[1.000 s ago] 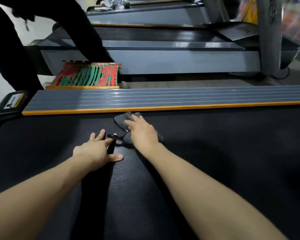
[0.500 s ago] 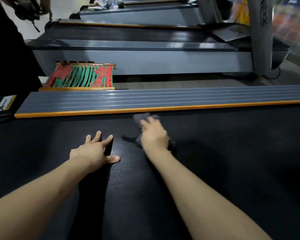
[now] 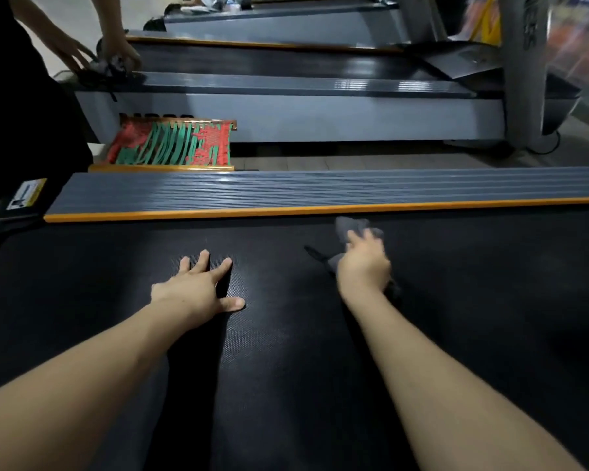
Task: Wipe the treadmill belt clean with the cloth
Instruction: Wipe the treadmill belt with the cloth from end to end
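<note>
The black textured treadmill belt [image 3: 286, 351] fills the lower half of the view. My right hand [image 3: 363, 266] presses a dark grey cloth [image 3: 349, 226] flat against the belt, close to the orange-edged side rail. Part of the cloth pokes out beyond my fingers and a corner trails left of my wrist. My left hand [image 3: 194, 290] rests flat on the belt with fingers spread, holding nothing, about a forearm's width left of the cloth.
A grey ribbed side rail [image 3: 320, 192] with an orange edge borders the belt's far side. Beyond it lie a red and green mat [image 3: 174, 144] and another treadmill [image 3: 286, 107]. A person in black [image 3: 24, 107] stands at the far left, hands on that treadmill.
My right hand has slid the cloth rightward along the belt beside the rail. My left hand has stayed planted. The person at the left has straightened and now handles something on the other treadmill.
</note>
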`<move>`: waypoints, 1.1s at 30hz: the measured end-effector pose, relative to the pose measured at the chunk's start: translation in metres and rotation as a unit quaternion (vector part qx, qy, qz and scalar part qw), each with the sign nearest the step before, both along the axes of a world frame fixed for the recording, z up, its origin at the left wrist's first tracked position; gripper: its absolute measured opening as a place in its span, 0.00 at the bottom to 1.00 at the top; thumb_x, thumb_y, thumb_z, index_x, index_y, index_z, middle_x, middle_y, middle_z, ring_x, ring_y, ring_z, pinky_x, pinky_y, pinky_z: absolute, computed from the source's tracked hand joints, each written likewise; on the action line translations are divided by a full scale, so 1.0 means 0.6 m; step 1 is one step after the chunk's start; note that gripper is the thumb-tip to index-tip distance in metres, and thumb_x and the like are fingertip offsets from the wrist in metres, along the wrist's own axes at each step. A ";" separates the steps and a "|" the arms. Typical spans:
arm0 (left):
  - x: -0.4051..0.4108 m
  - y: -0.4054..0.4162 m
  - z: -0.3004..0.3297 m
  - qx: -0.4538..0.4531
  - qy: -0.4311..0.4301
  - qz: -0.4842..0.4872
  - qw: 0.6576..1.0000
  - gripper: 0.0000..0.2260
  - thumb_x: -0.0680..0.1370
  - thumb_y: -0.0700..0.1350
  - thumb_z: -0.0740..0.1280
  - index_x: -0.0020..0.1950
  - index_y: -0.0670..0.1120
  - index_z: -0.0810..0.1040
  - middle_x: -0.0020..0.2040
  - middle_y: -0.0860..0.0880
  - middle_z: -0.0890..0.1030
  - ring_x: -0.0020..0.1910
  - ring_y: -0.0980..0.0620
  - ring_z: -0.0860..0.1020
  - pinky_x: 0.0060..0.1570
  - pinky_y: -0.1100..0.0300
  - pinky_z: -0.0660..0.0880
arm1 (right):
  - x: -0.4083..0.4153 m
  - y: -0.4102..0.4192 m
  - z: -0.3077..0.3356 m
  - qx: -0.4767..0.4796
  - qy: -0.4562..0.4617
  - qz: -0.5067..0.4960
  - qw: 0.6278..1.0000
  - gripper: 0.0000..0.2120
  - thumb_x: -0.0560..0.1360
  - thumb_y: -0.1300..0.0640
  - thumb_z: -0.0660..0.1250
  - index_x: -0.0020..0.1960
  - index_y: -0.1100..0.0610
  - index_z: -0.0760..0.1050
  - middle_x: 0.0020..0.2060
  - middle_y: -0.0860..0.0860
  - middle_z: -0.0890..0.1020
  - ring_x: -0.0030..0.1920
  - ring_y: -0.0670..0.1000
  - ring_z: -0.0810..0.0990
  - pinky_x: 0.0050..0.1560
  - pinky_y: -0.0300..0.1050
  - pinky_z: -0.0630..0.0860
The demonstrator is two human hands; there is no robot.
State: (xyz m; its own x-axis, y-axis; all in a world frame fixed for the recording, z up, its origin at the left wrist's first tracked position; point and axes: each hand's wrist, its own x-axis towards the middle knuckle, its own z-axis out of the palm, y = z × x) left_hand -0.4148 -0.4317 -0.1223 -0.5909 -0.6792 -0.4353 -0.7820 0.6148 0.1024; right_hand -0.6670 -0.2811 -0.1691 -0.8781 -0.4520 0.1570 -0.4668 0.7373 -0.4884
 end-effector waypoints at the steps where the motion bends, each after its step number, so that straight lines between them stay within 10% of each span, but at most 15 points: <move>1: 0.000 0.000 -0.001 -0.001 0.001 -0.001 1.000 0.42 0.71 0.76 0.62 0.79 0.69 0.43 0.82 0.57 0.39 0.81 0.47 0.40 0.71 0.32 0.61 | 0.045 -0.031 -0.002 -0.003 0.006 0.035 0.999 0.16 0.79 0.62 0.57 0.65 0.55 0.72 0.67 0.56 0.70 0.68 0.58 0.69 0.64 0.46 0.66; 8: 0.001 0.002 0.002 0.001 0.003 0.005 1.000 0.42 0.71 0.76 0.63 0.79 0.69 0.45 0.82 0.57 0.40 0.81 0.48 0.40 0.71 0.32 0.60 | 0.143 -0.061 0.000 -0.007 0.036 0.290 0.956 0.18 0.81 0.54 0.58 0.69 0.44 0.72 0.75 0.45 0.66 0.76 0.51 0.62 0.69 0.44 0.63; 11: 0.003 0.002 0.003 0.003 0.007 0.004 1.000 0.42 0.71 0.76 0.62 0.79 0.69 0.45 0.82 0.57 0.40 0.81 0.48 0.40 0.71 0.32 0.60 | 0.027 0.037 0.007 -0.031 0.050 0.190 0.980 0.17 0.80 0.60 0.60 0.68 0.53 0.75 0.73 0.53 0.69 0.72 0.55 0.68 0.67 0.30 0.57; 15: 0.003 0.002 0.000 -0.003 0.007 -0.001 1.000 0.42 0.71 0.76 0.62 0.79 0.69 0.45 0.82 0.57 0.40 0.81 0.47 0.40 0.71 0.33 0.61 | -0.052 0.107 0.001 0.033 0.043 0.027 0.998 0.19 0.81 0.56 0.59 0.71 0.47 0.70 0.76 0.49 0.64 0.75 0.53 0.63 0.65 0.50 0.67; 19: 0.002 0.000 -0.002 0.000 0.004 0.000 1.000 0.42 0.71 0.76 0.62 0.79 0.69 0.44 0.82 0.56 0.40 0.81 0.47 0.40 0.71 0.31 0.60 | -0.003 0.026 -0.013 0.052 0.040 0.032 0.997 0.22 0.79 0.58 0.56 0.72 0.45 0.67 0.76 0.50 0.63 0.75 0.55 0.60 0.68 0.51 0.65; 25: 0.002 -0.003 -0.008 -0.005 -0.003 -0.004 1.000 0.42 0.71 0.76 0.60 0.79 0.69 0.43 0.82 0.56 0.39 0.81 0.47 0.39 0.70 0.32 0.62 | 0.083 -0.128 0.006 0.083 0.069 0.238 0.965 0.14 0.82 0.54 0.56 0.66 0.46 0.70 0.72 0.47 0.66 0.73 0.54 0.63 0.59 0.53 0.71; 33: 0.002 -0.008 -0.010 0.002 -0.002 -0.004 1.000 0.42 0.71 0.76 0.61 0.79 0.69 0.43 0.82 0.55 0.39 0.81 0.46 0.40 0.70 0.29 0.61 | 0.086 -0.003 0.007 -0.013 0.031 0.459 0.888 0.17 0.78 0.54 0.67 0.64 0.40 0.76 0.70 0.40 0.73 0.73 0.43 0.66 0.67 0.50 0.72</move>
